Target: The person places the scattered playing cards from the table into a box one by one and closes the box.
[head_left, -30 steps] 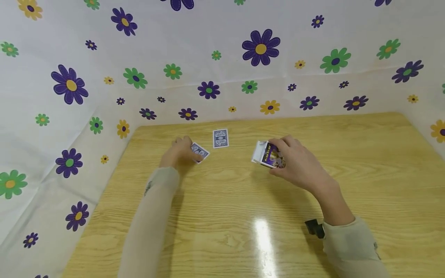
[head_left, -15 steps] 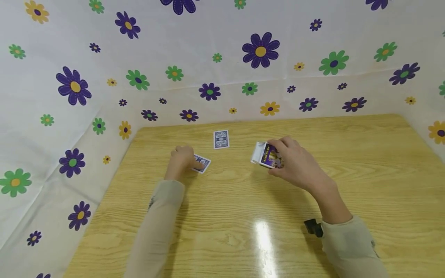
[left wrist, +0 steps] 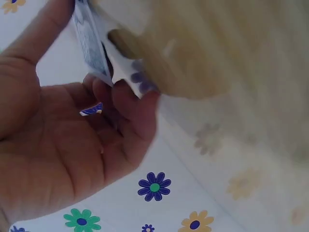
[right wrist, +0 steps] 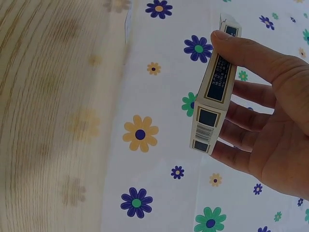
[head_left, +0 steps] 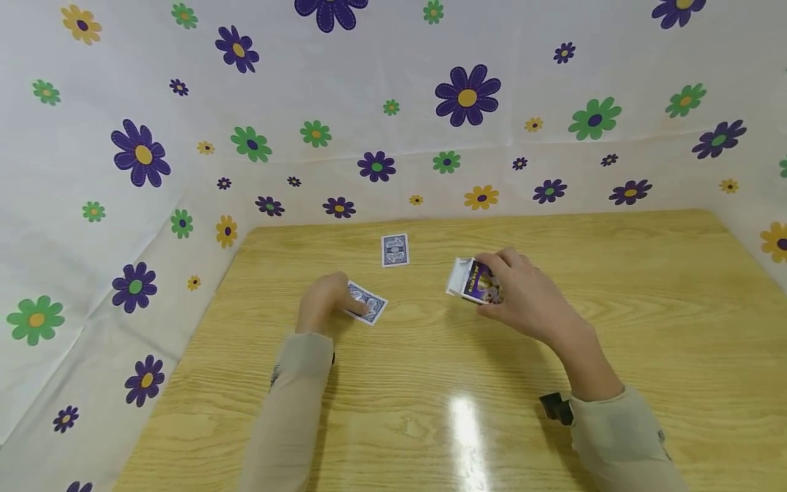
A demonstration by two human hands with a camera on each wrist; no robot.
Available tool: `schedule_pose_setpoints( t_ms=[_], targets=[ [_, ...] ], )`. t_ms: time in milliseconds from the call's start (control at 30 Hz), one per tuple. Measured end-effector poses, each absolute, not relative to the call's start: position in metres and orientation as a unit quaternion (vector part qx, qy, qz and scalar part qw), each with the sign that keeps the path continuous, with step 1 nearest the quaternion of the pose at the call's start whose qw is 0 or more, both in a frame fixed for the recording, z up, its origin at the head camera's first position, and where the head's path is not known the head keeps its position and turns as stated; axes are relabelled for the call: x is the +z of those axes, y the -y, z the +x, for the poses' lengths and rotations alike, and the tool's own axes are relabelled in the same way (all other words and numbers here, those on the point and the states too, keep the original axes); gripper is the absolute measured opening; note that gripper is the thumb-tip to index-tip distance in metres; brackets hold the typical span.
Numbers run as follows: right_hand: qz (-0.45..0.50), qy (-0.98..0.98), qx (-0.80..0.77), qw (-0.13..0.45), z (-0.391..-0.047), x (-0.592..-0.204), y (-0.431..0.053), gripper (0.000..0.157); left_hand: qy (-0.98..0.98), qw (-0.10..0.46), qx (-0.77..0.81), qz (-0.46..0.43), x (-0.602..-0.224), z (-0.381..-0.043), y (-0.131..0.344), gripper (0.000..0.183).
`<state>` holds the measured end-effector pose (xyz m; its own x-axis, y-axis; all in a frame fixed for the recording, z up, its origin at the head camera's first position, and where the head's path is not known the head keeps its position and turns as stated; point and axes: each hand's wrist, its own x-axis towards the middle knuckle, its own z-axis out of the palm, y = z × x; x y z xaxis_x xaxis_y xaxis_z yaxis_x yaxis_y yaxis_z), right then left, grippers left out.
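My left hand [head_left: 322, 301] pinches a blue-backed playing card [head_left: 373, 307], thumb on its patterned back and fingers curled beneath. In the left wrist view the card [left wrist: 91, 46] appears nearly edge-on between thumb and fingertips. Farther back, a second blue-backed playing card [head_left: 395, 250] lies face down on the table. My right hand [head_left: 527, 295] grips a purple and black card box [head_left: 482, 282], its white flap end open toward the left. From the right wrist, the box [right wrist: 217, 87] shows its narrow side and a barcode, with thumb on one side and fingers on the other.
A wood-grain table [head_left: 418, 383] spans the work area, with a bright light reflection near its front. White cloth [head_left: 344, 82] printed with flowers rises behind it and along both sides. A black strap piece [head_left: 556, 408] shows at the right cuff.
My left hand has drawn its card toward me and slightly right, away from the card on the table. The right hand with the box stays nearly still; the head view has shifted slightly.
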<state>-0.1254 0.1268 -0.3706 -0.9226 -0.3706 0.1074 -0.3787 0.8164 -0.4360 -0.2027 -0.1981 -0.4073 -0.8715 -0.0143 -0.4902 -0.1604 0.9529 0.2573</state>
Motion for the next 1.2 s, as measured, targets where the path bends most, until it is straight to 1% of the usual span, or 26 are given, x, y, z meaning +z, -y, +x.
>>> schedule_pose_setpoints(
  t_ms=[200,367,467,700,800,1033,1200],
  targets=[
    [0.195,0.953,0.231,0.012,-0.126,-0.372,-0.130,0.078,-0.960,0.203,0.194,-0.022,-0.411,-0.190,0.189,0.049],
    [0.203,0.951,0.233,0.012,-0.127,-0.372,-0.125,0.079,-0.940,0.199,0.275,-0.014,-0.406,-0.179,0.194,0.042],
    [0.205,0.950,0.236,0.010,-0.127,-0.371,-0.124,0.079,-0.931,0.186,0.313,-0.007,-0.401,-0.175,0.193,0.039],
    [0.204,0.951,0.230,0.016,-0.123,-0.368,-0.126,0.077,-0.889,0.121,0.439,0.040,-0.387,-0.164,0.172,0.027],
    [0.201,0.953,0.225,0.017,-0.122,-0.368,-0.128,0.077,-0.863,0.092,0.493,0.062,-0.381,-0.157,0.155,0.027],
    [0.203,0.954,0.221,0.017,-0.120,-0.374,-0.126,0.078,-0.788,0.052,0.608,0.081,-0.369,-0.139,0.131,0.040],
    [0.209,0.952,0.223,0.026,-0.123,-0.372,-0.125,0.079,-0.748,0.036,0.657,0.085,-0.362,-0.130,0.121,0.034]
  ],
)
